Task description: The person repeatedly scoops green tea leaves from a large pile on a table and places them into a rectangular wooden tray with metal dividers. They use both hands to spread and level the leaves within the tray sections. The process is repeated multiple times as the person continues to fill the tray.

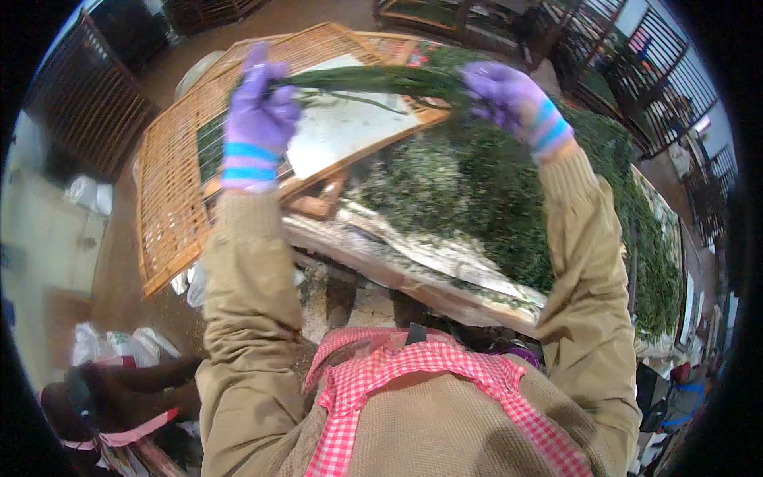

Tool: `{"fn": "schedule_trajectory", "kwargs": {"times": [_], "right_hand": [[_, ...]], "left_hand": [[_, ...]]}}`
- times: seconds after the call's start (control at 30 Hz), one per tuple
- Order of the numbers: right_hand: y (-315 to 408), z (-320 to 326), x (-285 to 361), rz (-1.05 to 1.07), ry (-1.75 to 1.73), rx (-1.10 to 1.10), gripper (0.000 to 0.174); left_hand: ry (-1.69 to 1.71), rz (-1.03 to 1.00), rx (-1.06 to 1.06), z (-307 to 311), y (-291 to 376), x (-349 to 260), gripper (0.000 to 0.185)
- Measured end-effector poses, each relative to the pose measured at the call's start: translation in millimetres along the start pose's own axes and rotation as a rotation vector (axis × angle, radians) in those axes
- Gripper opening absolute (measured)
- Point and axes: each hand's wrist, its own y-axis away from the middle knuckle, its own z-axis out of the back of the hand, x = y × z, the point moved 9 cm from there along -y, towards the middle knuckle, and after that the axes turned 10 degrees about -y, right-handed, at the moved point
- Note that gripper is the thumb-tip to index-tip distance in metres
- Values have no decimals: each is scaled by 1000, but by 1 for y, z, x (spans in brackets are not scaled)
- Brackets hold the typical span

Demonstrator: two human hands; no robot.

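Note:
My left hand (262,101), in a purple glove with blue bands, grips one end of a long green plant bundle (369,80). The bundle is stretched sideways to my right hand (498,95), gloved alike and blurred, whose fingers are curled at its other end; whether they close on it I cannot tell. Beneath the bundle lies a white sheet (351,131) in a wooden frame (369,154). A large heap of green plant material (506,197) covers the table to the right.
Slatted wooden racks (173,173) lie at the left, below and beyond my left hand. The table edge (417,280) runs in front of my body. Dark slatted racks (95,89) stand farther off. White bags (125,346) are at the lower left.

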Motion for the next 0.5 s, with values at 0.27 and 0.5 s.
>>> {"fn": "schedule_trajectory", "kwargs": {"times": [0.27,0.5], "right_hand": [[-168,-301,-145,-80,219,480,21],[-189,-273,-239,-258,539,493,21]], "left_hand": [[-262,355,-736,339,152,-97,24],[-1616,-84,-729,357,184,-126,23]]}}
